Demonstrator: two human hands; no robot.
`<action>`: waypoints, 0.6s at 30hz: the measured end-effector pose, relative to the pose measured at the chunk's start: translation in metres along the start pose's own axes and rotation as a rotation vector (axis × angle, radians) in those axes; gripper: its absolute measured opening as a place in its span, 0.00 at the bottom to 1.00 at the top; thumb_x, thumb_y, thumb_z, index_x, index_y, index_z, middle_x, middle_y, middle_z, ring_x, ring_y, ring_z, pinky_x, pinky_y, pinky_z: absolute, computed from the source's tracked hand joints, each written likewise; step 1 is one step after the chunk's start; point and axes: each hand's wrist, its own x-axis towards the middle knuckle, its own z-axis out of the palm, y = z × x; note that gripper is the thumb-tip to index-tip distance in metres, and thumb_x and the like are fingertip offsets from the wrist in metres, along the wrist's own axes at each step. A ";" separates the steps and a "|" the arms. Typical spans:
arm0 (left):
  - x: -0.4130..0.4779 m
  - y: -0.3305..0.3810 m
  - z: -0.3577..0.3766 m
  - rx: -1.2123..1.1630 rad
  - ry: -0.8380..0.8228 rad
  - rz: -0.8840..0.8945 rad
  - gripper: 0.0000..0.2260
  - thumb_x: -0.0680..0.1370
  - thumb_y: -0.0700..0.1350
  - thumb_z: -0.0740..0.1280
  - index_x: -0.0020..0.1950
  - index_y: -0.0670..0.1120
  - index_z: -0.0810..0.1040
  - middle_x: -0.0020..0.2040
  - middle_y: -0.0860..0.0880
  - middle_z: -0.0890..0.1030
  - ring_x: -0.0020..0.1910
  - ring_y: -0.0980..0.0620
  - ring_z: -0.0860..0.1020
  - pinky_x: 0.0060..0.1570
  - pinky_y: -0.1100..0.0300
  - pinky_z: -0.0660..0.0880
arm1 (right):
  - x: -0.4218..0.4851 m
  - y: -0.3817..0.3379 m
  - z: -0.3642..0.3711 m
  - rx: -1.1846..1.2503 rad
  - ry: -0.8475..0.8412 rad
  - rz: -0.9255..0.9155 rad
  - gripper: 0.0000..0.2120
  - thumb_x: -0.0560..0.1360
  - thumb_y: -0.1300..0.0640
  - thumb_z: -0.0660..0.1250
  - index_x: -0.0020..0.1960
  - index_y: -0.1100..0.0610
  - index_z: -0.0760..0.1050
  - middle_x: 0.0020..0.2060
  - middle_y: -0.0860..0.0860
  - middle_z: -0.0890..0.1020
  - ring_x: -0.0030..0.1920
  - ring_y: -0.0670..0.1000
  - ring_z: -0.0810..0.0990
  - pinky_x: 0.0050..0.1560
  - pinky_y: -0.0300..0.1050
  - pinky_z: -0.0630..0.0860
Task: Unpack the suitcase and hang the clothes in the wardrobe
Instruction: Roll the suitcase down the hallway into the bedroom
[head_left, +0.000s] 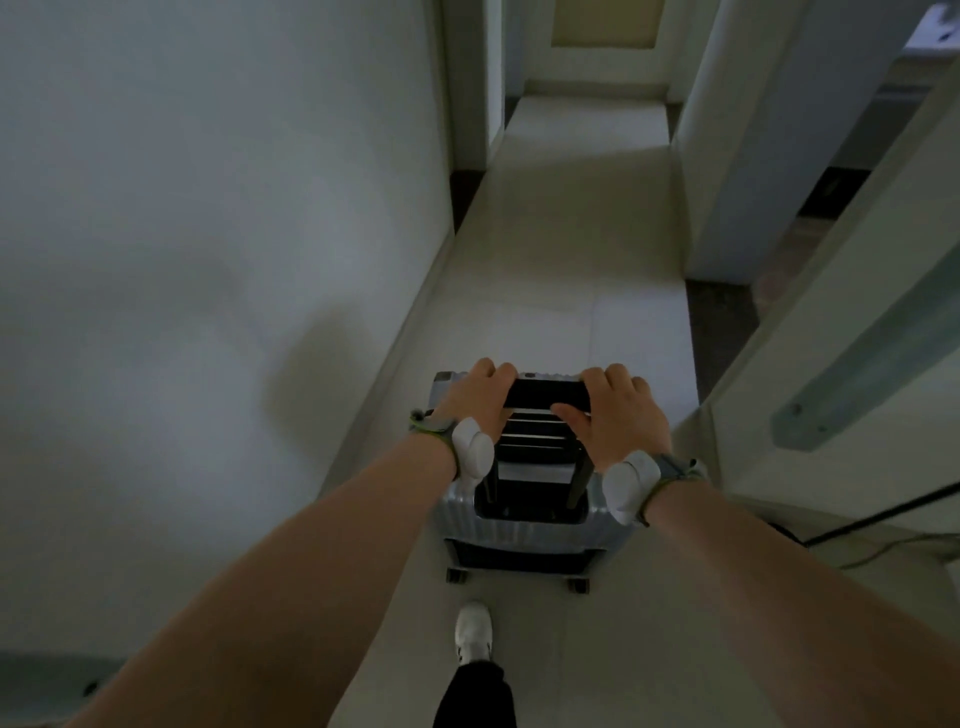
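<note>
Both hands grip the black pull-handle of the suitcase: the left hand has its fingers curled over the handle's left end, and the right hand wraps its right end with the thumb underneath. Below that handle the silver ribbed suitcase stands upright on its wheels on the pale tiled floor of a narrow hallway, beside the white wall to its left. Just behind the suitcase, a white shoe and a dark trouser leg show.
</note>
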 end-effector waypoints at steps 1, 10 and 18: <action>0.023 -0.005 -0.002 0.007 -0.004 0.006 0.12 0.78 0.44 0.62 0.60 0.43 0.66 0.58 0.42 0.70 0.50 0.40 0.75 0.45 0.51 0.74 | 0.022 0.004 0.003 -0.010 0.005 0.013 0.24 0.76 0.37 0.56 0.61 0.54 0.67 0.56 0.53 0.71 0.56 0.56 0.71 0.51 0.49 0.74; 0.211 -0.033 -0.034 0.005 -0.014 0.099 0.13 0.80 0.44 0.61 0.62 0.42 0.66 0.59 0.42 0.69 0.47 0.43 0.76 0.40 0.58 0.67 | 0.198 0.036 0.001 0.006 0.024 0.102 0.25 0.76 0.38 0.58 0.62 0.56 0.68 0.57 0.55 0.72 0.56 0.58 0.70 0.53 0.49 0.71; 0.362 -0.049 -0.050 -0.014 0.002 0.067 0.13 0.79 0.43 0.61 0.62 0.43 0.66 0.60 0.42 0.70 0.51 0.42 0.75 0.44 0.56 0.70 | 0.351 0.075 0.000 0.044 0.017 0.082 0.24 0.76 0.38 0.59 0.60 0.56 0.68 0.56 0.55 0.72 0.55 0.57 0.71 0.52 0.49 0.72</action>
